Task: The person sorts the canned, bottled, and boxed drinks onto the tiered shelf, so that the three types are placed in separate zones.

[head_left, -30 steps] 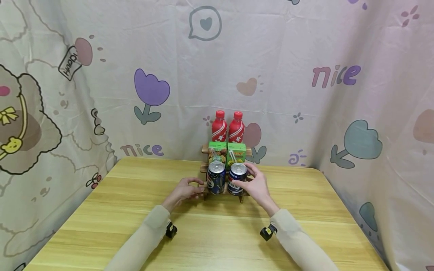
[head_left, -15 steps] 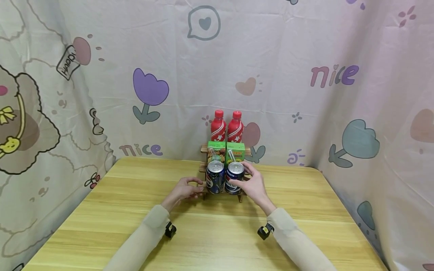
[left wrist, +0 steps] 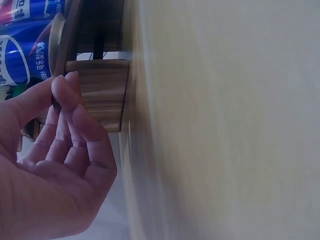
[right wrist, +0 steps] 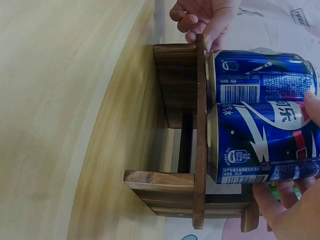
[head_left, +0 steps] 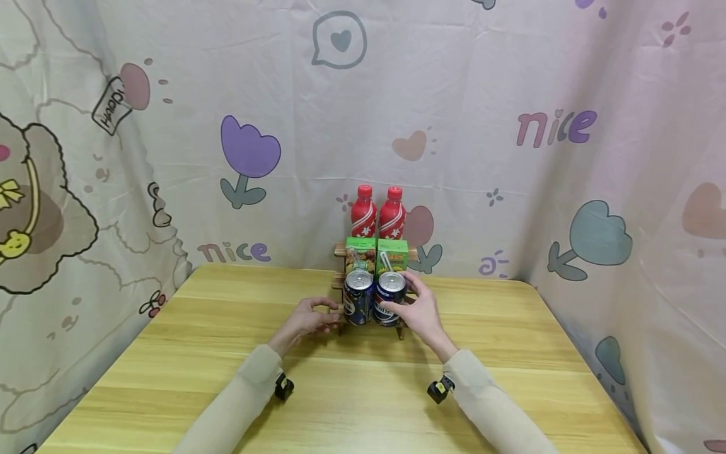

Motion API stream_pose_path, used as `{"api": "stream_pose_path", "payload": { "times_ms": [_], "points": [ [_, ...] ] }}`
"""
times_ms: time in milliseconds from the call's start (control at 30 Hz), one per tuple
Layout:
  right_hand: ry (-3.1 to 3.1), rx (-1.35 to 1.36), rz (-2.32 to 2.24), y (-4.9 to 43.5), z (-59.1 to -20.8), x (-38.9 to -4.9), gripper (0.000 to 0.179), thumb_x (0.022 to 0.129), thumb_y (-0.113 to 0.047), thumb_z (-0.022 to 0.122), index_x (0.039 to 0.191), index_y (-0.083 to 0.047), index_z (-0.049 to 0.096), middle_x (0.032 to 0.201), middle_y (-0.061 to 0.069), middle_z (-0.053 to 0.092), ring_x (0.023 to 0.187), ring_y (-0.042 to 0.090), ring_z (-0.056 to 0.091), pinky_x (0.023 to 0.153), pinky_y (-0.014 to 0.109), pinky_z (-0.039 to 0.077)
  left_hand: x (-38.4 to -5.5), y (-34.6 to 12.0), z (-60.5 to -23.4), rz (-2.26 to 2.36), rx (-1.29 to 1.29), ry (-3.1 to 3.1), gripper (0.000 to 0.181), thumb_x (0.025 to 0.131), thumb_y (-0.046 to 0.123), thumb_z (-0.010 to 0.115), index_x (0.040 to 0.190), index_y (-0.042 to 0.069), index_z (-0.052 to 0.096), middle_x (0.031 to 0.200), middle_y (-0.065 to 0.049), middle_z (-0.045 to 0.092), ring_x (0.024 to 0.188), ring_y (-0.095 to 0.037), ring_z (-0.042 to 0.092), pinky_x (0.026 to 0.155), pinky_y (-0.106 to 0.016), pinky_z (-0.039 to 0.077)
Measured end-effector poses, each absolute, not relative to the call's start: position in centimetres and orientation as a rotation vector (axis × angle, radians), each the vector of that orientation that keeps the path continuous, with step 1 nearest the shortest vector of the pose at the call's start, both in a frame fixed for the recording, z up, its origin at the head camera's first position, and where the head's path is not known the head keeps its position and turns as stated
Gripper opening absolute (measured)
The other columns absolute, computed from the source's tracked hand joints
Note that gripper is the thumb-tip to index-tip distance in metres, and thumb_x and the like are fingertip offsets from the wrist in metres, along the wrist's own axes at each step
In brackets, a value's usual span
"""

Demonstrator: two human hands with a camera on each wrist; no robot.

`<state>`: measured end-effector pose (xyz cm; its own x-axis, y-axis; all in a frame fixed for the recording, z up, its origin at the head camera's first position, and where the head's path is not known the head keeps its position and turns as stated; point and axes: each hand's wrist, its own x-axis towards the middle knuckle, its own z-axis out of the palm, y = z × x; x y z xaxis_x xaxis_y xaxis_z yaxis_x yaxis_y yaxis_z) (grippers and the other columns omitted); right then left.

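Note:
A small tiered wooden rack (right wrist: 200,145) stands on the table, two blue soda cans upright on its lowest shelf. My right hand (head_left: 424,316) holds the right can (right wrist: 265,142), thumb at its front and fingers round its far side. This can touches or nearly touches the left can (right wrist: 255,77). At the rack's left side, my left hand (head_left: 309,320) pinches the end of the lowest shelf between thumb and fingers; the left wrist view shows the grip close beneath a can.
Two green drink cartons (head_left: 361,249) (head_left: 392,251) stand on the middle shelf. Behind them are two red bottles (head_left: 363,214) (head_left: 392,215) on the top tier. A patterned cloth (head_left: 465,126) hangs behind the wooden table (head_left: 351,397).
My right hand has shifted the right can slightly left, narrowing the gap to the left can. The left hand keeps its hold on the shelf end. The head view has drifted slightly.

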<state>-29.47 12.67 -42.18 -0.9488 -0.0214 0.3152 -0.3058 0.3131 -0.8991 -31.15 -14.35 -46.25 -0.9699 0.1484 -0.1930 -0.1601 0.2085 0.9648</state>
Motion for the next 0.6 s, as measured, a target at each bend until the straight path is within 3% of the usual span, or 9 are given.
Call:
{"api": "stream_pose_path", "payload": {
  "times_ms": [367,600],
  "points": [
    [-2.257,0.420,1.800,13.1,-42.7,-29.0,0.078,0.075,-0.012,0.085,0.143,-0.012,0.048,0.137,0.015,0.057,0.127,0.031,0.053,0.103,0.046,0.047,-31.0,-14.2,-46.2,1.811,0.045,2.328,0.028,0.089,0.011,0.071,0.115,0.002,0.065,0.087,-0.013,0.072,0.067,-0.019,0.065,0.065,-0.036,0.056],
    [-2.261,0.426,1.851,15.0,-43.5,-28.8,0.062,0.083,-0.008,0.078,0.140,-0.013,0.053,0.138,0.014,0.057,0.126,0.031,0.055,0.101,0.045,0.048,-30.8,-14.9,-45.5,1.811,0.083,2.391,0.036,0.093,0.018,0.066,0.122,-0.003,0.061,0.104,-0.019,0.070,0.088,-0.030,0.069,0.081,-0.045,0.057]
  ]
}}
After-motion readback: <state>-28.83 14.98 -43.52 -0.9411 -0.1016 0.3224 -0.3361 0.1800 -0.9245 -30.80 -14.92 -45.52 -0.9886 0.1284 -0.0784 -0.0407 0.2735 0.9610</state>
